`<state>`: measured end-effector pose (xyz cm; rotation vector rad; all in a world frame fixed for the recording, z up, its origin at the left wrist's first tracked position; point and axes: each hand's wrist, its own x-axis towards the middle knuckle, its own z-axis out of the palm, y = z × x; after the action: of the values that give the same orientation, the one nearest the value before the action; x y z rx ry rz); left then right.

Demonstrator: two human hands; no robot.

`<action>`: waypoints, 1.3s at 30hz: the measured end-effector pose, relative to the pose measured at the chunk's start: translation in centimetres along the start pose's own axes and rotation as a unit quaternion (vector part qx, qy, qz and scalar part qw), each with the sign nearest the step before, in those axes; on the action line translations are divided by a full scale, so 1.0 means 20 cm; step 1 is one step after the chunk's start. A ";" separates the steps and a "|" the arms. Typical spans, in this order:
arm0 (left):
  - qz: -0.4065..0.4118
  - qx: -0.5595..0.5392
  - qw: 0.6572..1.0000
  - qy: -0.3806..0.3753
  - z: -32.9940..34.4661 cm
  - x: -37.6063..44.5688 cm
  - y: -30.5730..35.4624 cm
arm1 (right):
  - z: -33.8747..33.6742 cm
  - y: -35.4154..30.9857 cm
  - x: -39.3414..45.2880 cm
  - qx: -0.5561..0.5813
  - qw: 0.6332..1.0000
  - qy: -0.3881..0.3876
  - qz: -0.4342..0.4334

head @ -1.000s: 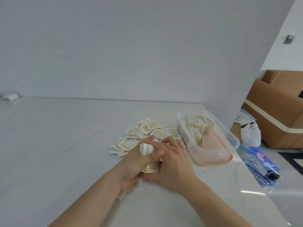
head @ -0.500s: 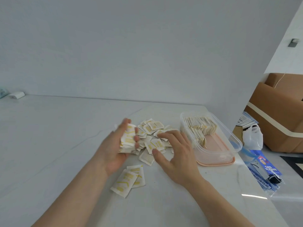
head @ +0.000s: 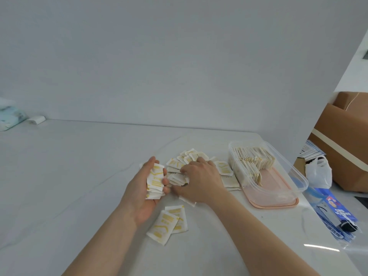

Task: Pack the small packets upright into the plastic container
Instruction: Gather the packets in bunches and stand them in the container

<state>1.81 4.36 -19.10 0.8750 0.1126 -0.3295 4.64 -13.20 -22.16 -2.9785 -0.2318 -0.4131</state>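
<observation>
The left hand [head: 146, 189], palm up, curls its fingers round a stack of small white packets with yellow print [head: 155, 182]. The right hand [head: 199, 181], palm down with fingers bent, presses on the loose heap of packets [head: 184, 163] on the white tabletop [head: 79, 176]. Just right stands the clear plastic container with a pink base [head: 278, 188], holding upright packets [head: 251, 162] at its far end.

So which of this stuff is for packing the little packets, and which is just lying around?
For the job:
- stack of packets held in the left hand
- loose packets on the table, under the right hand
- two dropped packets nearer the person
- plastic container, partly filled with upright packets

Just lying about:
- white plastic bag
- cardboard box
- blue printed bag
- tissue pack
</observation>
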 end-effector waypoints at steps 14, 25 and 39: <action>-0.013 0.030 0.999 0.000 0.04 -0.02 -0.06 | 0.06 0.00 0.00 -0.115 0.977 0.133 -0.124; -0.080 -0.009 0.996 -0.032 0.10 -0.07 -0.13 | -0.07 0.19 -0.26 0.294 0.913 0.262 0.110; -0.139 -0.011 0.985 -0.100 0.19 -0.18 -0.21 | -0.13 0.05 -0.49 0.133 0.876 0.421 -0.194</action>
<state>-3.04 -0.26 -18.95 0.8003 0.0515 -0.6750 -5.11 -15.84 -22.56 -2.1975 -0.7024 -1.5083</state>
